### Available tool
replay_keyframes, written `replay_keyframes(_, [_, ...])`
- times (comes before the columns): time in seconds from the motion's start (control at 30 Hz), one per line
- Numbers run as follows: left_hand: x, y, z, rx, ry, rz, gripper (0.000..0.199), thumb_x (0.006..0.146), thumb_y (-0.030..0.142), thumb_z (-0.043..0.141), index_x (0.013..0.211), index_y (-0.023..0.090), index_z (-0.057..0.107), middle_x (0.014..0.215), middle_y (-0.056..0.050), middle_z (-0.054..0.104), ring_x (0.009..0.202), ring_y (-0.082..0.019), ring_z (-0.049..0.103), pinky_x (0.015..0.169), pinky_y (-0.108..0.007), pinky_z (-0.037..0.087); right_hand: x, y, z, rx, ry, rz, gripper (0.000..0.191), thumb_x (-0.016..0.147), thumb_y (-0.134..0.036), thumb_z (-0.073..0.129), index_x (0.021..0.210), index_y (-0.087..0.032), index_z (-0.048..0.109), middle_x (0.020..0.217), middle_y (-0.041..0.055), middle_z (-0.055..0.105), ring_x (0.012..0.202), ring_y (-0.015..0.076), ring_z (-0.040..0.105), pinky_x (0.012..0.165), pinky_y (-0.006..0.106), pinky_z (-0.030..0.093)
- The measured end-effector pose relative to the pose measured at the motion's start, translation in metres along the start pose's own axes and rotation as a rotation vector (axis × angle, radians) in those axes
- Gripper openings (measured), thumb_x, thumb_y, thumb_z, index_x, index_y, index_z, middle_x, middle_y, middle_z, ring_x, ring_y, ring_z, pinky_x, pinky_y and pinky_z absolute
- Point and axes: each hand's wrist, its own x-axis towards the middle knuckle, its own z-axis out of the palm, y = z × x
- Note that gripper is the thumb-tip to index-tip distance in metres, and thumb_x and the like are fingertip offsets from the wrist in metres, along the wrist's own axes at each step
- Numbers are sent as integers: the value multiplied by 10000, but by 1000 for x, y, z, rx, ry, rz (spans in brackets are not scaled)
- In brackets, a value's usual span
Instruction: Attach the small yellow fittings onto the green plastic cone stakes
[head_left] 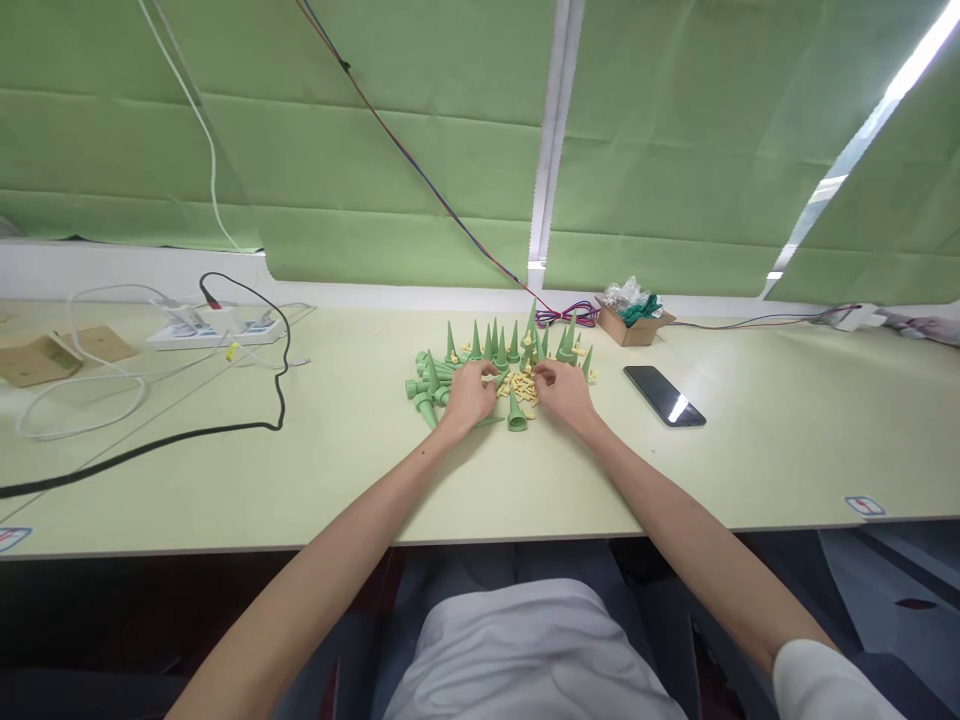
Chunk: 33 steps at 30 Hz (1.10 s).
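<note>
My left hand [471, 393] is closed, its fingers wrapped around a green plastic cone [502, 379] whose end shows beside the fingertips. My right hand [562, 388] is pinched at the right side of a pile of small yellow plastic pieces [517, 388]; whatever its fingertips hold is too small to make out. One hollow green cone [516, 412] rests between the hands, point up and tilted. Behind them several upright cones [501, 350] stand in a cluster, some with yellow pieces attached. More green cones [425, 405] lie in a heap left of my left hand.
A black phone [664, 396] lies to the right. Behind it is a small cardboard box [634, 328] with clear and green wrapping. Coiled wires [570, 313] lie by the wall. To the left are a power strip [217, 332], cables and brown cardboard pieces [37, 360].
</note>
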Motion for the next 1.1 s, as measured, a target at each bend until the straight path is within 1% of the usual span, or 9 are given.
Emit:
replay_keyframes(0.13, [1,-3,2,8,-37,-21,213,820,86,551,940,174,702,1078,-97,712,1074,-257,622,960,-400,486,1,2,0,-7,-28,-7,211,798,-156,546,892,-216,725,874,41,761,846,210,694,834,309,516])
replay_keyframes(0.27, [0,-4,2,18,-59,-2,223,826,87,538,943,166,711,1108,-107,706,1110,-265,605,958,-406,481,0,3,1,-4,-49,-19,220,790,-135,549,890,-208,731,852,50,758,834,217,691,816,317,514])
replay_keyframes(0.43, [-2,-4,5,110,-56,111,246,841,126,526,951,177,740,1125,-119,688,1092,-282,599,967,-417,460,-1,3,1,1,-65,-30,222,793,-135,552,901,-211,731,843,51,756,827,214,688,809,316,514])
replay_keyframes(0.53, [-5,-1,7,193,-81,188,266,861,149,516,972,185,755,1112,-120,686,1047,-280,603,960,-413,444,-1,3,1,-2,-70,-33,218,798,-142,548,900,-210,728,852,51,757,833,213,690,823,315,509])
replay_keyframes(0.6, [-6,1,7,254,-95,219,264,870,162,515,941,199,766,1093,-118,688,1035,-285,598,956,-418,427,-1,2,1,-4,-76,-35,219,799,-143,542,902,-204,726,862,52,759,830,209,692,834,312,506])
replay_keyframes(0.77, [-8,3,7,330,-116,203,274,886,178,505,859,207,777,1095,-122,686,1055,-305,575,953,-433,395,-1,2,1,-1,-76,-47,218,804,-149,536,905,-194,723,864,50,760,821,205,693,836,307,504])
replay_keyframes(0.93, [-7,2,7,324,-134,204,264,881,186,518,856,205,781,1099,-128,688,1051,-312,583,931,-430,403,-1,2,1,-5,-82,-44,211,806,-151,540,900,-202,721,861,50,759,832,208,695,860,317,501])
replay_keyframes(1.1, [-5,2,6,291,-121,207,229,858,187,555,891,188,782,1029,-134,701,987,-287,608,875,-392,437,-1,3,1,1,-82,-48,208,805,-148,538,897,-198,718,873,55,761,839,209,696,860,316,502])
